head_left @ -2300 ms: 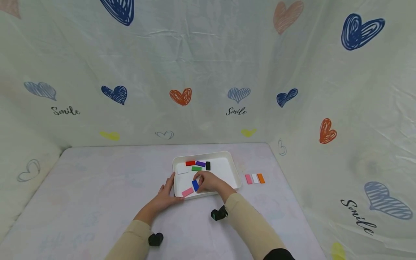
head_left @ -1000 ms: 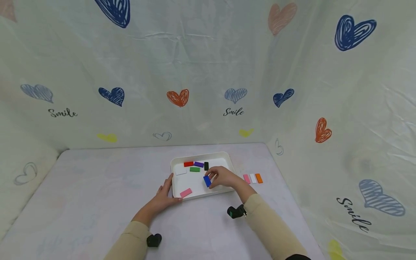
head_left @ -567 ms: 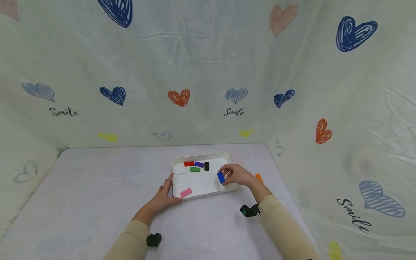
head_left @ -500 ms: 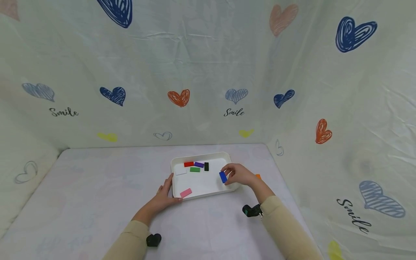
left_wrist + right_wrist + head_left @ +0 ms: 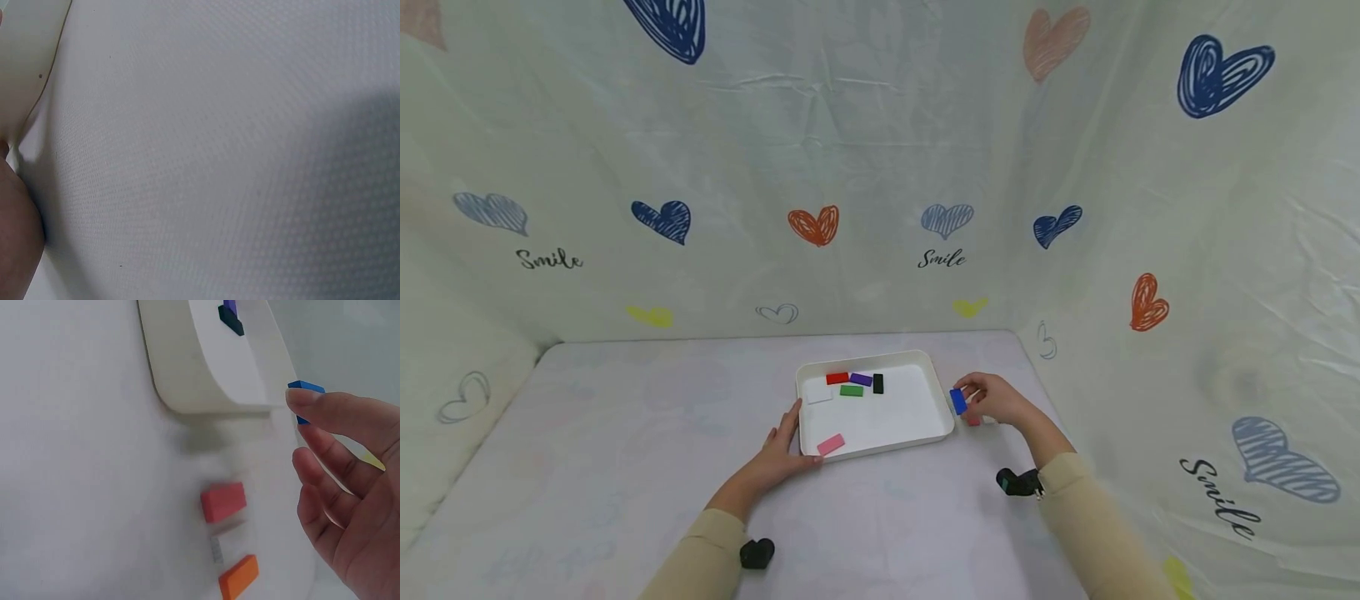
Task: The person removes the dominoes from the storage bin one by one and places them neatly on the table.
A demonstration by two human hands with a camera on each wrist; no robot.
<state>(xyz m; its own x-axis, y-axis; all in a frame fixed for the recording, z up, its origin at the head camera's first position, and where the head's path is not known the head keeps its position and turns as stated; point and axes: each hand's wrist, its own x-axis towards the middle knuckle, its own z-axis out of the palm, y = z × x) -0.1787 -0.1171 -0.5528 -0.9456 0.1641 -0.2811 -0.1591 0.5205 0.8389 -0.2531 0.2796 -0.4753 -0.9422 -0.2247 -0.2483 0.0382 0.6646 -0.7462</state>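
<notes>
My right hand (image 5: pixel 1002 402) pinches a small blue rectangular block (image 5: pixel 958 401) between thumb and fingers, held above the table just past the right rim of a shallow white tray (image 5: pixel 906 417). In the right wrist view, a pink block (image 5: pixel 223 502), a white block (image 5: pixel 231 542) and an orange block (image 5: pixel 239 577) lie in a row below that hand. My left hand (image 5: pixel 772 461) rests against the tray's front left corner. Its fingers are stretched along the left side, and its thumb touches the front rim.
Inside the tray lie a red block (image 5: pixel 837 378), a purple block (image 5: pixel 861 380), a black block (image 5: pixel 878 383), a green block (image 5: pixel 852 390), a white block (image 5: pixel 820 395) and a pink block (image 5: pixel 831 444). A heart-printed curtain (image 5: pixel 872 275) hangs behind the table.
My right hand has lifted the blue block from beside the pink one in the tray and carried it right, over the tray's right rim. My left hand stays at the tray's corner.
</notes>
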